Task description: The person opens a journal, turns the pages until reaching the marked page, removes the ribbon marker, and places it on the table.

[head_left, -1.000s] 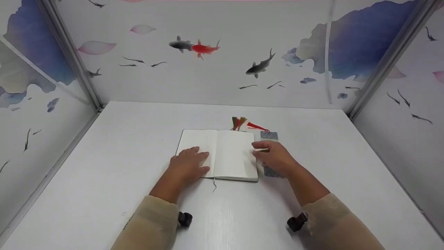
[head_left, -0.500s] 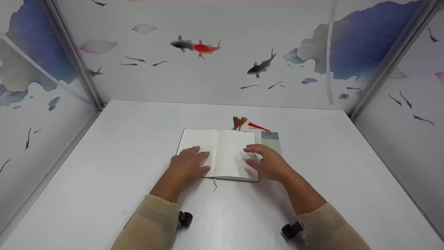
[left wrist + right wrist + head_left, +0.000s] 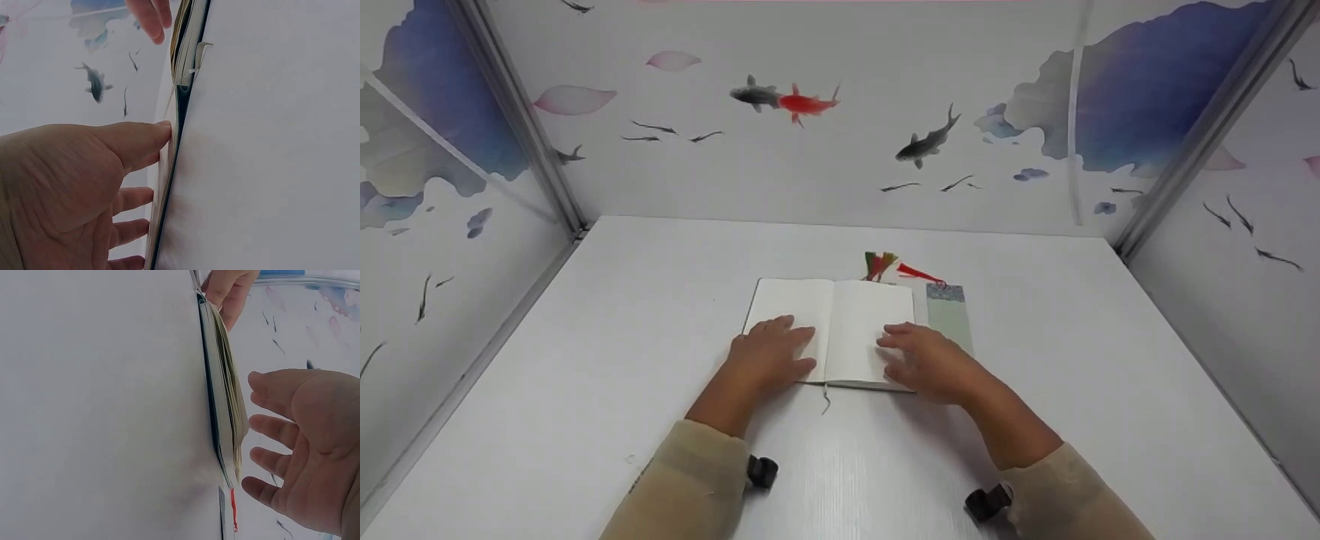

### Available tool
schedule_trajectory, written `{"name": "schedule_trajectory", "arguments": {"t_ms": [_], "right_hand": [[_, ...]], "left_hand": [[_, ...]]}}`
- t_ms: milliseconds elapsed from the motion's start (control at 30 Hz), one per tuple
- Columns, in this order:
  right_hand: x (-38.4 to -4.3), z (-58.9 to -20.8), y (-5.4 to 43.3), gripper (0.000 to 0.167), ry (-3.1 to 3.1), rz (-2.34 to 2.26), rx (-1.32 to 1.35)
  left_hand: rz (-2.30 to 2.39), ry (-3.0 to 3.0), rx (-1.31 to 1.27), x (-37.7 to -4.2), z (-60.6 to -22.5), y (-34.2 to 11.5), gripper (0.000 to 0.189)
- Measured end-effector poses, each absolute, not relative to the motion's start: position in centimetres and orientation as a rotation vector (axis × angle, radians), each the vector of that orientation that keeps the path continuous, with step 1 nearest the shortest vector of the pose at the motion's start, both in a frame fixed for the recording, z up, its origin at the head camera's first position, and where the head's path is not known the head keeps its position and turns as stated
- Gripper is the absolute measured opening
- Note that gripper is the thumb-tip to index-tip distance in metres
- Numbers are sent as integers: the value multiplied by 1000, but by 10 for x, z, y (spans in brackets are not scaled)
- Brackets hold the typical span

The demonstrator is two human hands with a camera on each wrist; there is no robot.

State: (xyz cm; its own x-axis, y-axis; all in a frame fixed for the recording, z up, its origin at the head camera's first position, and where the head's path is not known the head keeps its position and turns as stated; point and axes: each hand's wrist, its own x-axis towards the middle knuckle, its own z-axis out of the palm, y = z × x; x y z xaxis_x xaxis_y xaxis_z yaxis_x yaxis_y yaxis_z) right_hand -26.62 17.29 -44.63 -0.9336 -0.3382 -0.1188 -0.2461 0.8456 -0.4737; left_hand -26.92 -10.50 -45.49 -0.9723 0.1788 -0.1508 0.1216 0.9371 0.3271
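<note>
An open notebook (image 3: 855,334) with blank cream pages lies on the white table. My left hand (image 3: 769,356) rests on its left page with the fingers spread and straight; in the left wrist view the fingertips touch the paper. Over the right page hovers my right hand (image 3: 934,364), fingers loosely bent and holding nothing. The right wrist view shows a small gap between those fingers and the pages (image 3: 228,399). Just right of the notebook lies a pale green bookmark (image 3: 950,319) with a blue-grey patterned top and a red tassel (image 3: 919,273). My right hand hides its lower part.
Green, red and olive tassels (image 3: 879,265) stick out past the notebook's top edge. A thin ribbon (image 3: 826,401) hangs from its bottom edge. Printed panels (image 3: 840,165) wall the white table (image 3: 645,322) at the back and sides.
My right hand has moved left and toward me, from above the bookmark to above the right page, uncovering the bookmark's green middle. The left hand has stayed on the left page.
</note>
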Motion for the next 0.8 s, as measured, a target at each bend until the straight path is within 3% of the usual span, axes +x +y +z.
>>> {"name": "schedule_trajectory", "arguments": {"t_ms": [800], "right_hand": [[-265, -449, 175, 40, 2861, -480, -496]], "left_hand": [[475, 2908, 256, -270, -454, -107, 62]]}}
